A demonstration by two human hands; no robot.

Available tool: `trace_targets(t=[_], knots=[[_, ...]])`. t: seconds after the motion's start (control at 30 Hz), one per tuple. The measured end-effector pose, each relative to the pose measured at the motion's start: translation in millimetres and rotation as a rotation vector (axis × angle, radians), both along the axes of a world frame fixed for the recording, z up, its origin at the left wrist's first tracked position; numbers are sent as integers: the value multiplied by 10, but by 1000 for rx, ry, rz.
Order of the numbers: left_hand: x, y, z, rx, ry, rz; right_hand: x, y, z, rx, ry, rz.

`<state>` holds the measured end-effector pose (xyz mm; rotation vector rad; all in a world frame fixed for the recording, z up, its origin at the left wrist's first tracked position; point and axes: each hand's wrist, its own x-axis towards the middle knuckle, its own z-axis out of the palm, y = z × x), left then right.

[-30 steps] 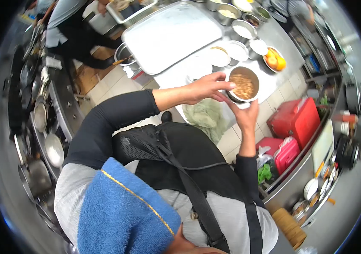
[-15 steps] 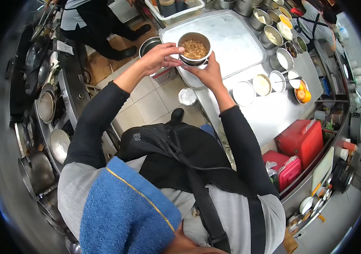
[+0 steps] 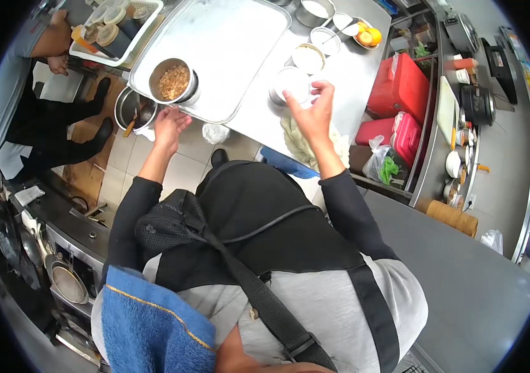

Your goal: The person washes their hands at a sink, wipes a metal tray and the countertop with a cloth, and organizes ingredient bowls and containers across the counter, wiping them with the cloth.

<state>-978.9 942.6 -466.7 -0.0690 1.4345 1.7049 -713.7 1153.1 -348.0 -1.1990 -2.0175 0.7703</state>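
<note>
A round metal pot (image 3: 172, 81) of chopped brown food sits on the near-left corner of the metal tray (image 3: 240, 37), apparently on top of another metal container. Just below it is my left hand (image 3: 172, 128), open and holding nothing, its fingers stretched out close to the tray's edge. My right hand (image 3: 313, 118) is open, thumb and fingers apart, beside a round white-looking container (image 3: 292, 84). The thumb overlaps that container's rim; I cannot tell if it touches. A pale crumpled cloth (image 3: 297, 140) lies at the table edge under the right wrist.
Past the white container stand several more pots, including one of orange pieces (image 3: 367, 35). Left of the tray are a pot with utensils (image 3: 136, 113) and a white basket of bottles (image 3: 116, 31). A co-worker (image 3: 22, 105) stands at left. Red boxes (image 3: 398, 87) fill the right shelf.
Both hands have let go of the pot of brown food, which now rests on the tray's corner. My right hand has moved right to the white container. The view has swung right.
</note>
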Motion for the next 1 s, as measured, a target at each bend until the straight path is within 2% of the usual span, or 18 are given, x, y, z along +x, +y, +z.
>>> trace_targets(t=[0.07, 0.27, 0.37, 0.5, 0.57, 0.63, 0.7, 0.77, 0.8, 0.87, 0.97, 1.0], knots=[[14, 108, -36, -8, 39, 0, 148, 150, -162, 203, -192, -77], [157, 314, -2, -48, 83, 23, -135, 121, -392, 84, -340, -34], [192, 307, -104, -41, 52, 59, -104, 197, -483, 118, -305, -19], [488, 49, 180, -165, -56, 81, 161, 225, -330, 52, -118, 117], [654, -121, 293, -202, 109, -97, 497, 370, -242, -144, -28, 138], [829, -184, 440, -191, 275, -307, 973, 578, -247, -113, -21, 40], [1010, 66, 710, -67, 553, -437, 1477, 828, -406, -131, -98, -50], [1156, 452, 1127, -37, 897, -582, 1792, 1136, -671, -298, 8, -122], [1227, 680, 1292, -72, 1092, -666, 1798, 1243, -674, -278, 9, -98], [1360, 1139, 1263, -54, 1444, -690, 1707, 1543, -641, -232, 13, -58], [1574, 1727, 1100, -188, 1695, -750, 1265, 1931, -783, -309, 74, 78], [1655, 1837, 1166, -279, 1643, -815, 1073, 1925, -714, -253, 48, 24]])
